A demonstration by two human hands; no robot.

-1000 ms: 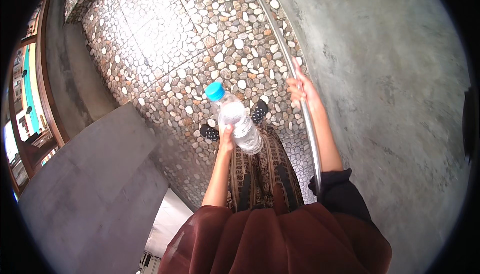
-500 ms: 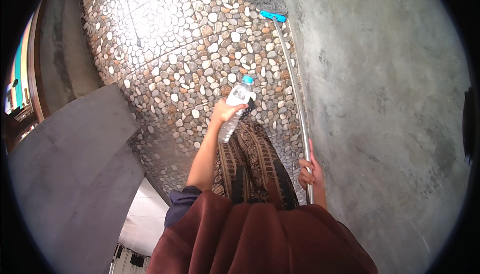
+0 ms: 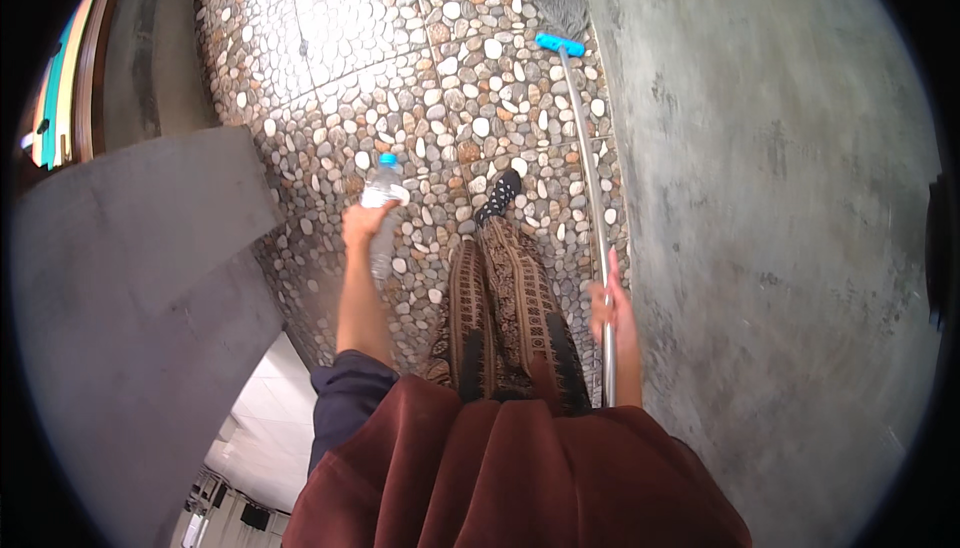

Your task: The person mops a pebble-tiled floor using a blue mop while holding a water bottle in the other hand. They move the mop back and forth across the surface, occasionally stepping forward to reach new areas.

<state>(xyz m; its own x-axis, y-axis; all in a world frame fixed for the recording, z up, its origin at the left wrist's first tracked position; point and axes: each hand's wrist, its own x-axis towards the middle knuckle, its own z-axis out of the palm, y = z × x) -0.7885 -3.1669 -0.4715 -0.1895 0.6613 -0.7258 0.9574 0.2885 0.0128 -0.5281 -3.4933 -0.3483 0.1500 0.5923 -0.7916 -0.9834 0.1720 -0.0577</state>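
My left hand (image 3: 362, 222) is closed round the middle of a clear plastic bottle (image 3: 383, 188) with a blue cap and a white label. The bottle stands nearly upright in the picture, cap pointing away from me. On my right, a long metal mop handle (image 3: 592, 183) runs forward from my right hand (image 3: 616, 310), whose fingers curl about it, slightly smeared by motion. At the handle's far end sits a blue mop head clamp (image 3: 560, 45) with grey mop strands (image 3: 558, 3) spread on the pebble-patterned floor near the wall.
The pebble-patterned tiled floor (image 3: 420, 118) stretches ahead, with bright glare at the upper left. A grey concrete wall (image 3: 760, 198) rises along the right. Grey wall blocks (image 3: 140, 218) stand on the left. One foot in a dotted sock (image 3: 500, 196) shows below my patterned trousers.
My left hand has swung left with the bottle, which has become more upright in the picture. My right hand has shifted slightly up and left on view, still with the mop handle. A foot has come into sight.
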